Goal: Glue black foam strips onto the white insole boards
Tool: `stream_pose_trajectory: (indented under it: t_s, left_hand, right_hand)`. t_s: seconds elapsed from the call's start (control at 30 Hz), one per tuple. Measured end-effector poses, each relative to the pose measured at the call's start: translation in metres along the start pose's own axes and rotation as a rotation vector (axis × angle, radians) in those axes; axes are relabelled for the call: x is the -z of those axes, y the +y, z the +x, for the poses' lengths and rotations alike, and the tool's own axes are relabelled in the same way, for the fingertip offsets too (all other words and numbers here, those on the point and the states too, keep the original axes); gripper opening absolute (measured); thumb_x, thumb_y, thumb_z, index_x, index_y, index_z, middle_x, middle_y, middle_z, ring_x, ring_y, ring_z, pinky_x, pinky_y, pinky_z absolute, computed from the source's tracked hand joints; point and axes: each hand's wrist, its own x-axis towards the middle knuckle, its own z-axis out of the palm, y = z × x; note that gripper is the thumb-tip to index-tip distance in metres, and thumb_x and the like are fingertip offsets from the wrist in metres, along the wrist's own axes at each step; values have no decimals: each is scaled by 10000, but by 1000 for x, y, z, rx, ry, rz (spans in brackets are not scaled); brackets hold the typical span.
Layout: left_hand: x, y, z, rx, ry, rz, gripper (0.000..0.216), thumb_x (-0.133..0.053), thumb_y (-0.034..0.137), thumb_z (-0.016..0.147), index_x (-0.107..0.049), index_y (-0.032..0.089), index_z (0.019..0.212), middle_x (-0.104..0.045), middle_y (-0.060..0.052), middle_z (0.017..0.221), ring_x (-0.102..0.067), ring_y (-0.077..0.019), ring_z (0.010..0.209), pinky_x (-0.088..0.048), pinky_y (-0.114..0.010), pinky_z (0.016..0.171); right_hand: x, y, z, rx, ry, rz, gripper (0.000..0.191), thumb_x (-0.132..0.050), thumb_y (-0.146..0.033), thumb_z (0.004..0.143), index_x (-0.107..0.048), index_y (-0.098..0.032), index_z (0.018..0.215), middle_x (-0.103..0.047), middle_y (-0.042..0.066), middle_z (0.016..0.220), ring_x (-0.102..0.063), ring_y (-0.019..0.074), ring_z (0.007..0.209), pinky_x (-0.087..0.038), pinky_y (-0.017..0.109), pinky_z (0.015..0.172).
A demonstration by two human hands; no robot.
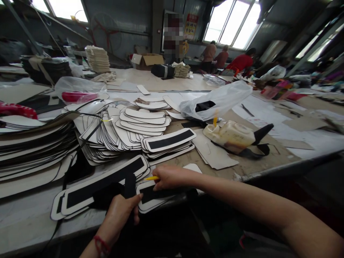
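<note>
While the left hand (118,211) pinched a black strip (129,186) upright at the table's (24,222) near edge, the right hand (168,178) gripped a yellow brush handle (151,178) over a white-bordered panel (150,195). A glue jug (231,136) lay well apart to the right, with stacked panels (120,132) behind.

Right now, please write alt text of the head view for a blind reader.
At a cluttered table, the right hand holds a yellow stick over a white panel, while the left hand grips a black strip. Panel stacks and a glue bottle lie behind.
</note>
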Motion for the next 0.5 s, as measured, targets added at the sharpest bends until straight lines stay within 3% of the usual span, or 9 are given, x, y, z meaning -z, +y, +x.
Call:
stream_pose_trajectory:
  t_s: [0.17,0.27,0.37,0.5]
  left_hand:
    - [2,-1,-1,22,-26,-8,475,-582,519,631,-460,174,328,-474,-11,300,-465,-140,330,-359,-270,453]
    - [2,-4,2,44,-30,0,469,-606,526,605,-460,180,323,-478,-4,308,-471,-151,348,-367,-283,479]
    - [2,-4,4,62,-32,40,476,-590,539,615,-461,194,313,-491,-11,306,-477,-165,371,-375,-298,517]
    - [0,4,-1,78,-6,159,500,-554,559,633,-460,208,290,-523,-28,317,-494,-183,417,-385,-315,585]
  right_hand:
    - [13,38,-56,-189,-42,71,237,-574,-376,680,-633,-171,785,-601,21,676,-515,134,591,-296,205,472]
    - [9,65,-80,-300,10,204,203,-527,-317,716,-629,-152,778,-580,4,636,-501,112,557,-311,196,485]
    - [-1,83,-88,-357,129,262,199,-494,-286,738,-621,-144,797,-578,1,644,-509,111,581,-327,190,510]
    - [-13,87,-85,-457,250,132,270,-505,-378,758,-618,-162,874,-620,36,759,-555,156,695,-353,218,571]
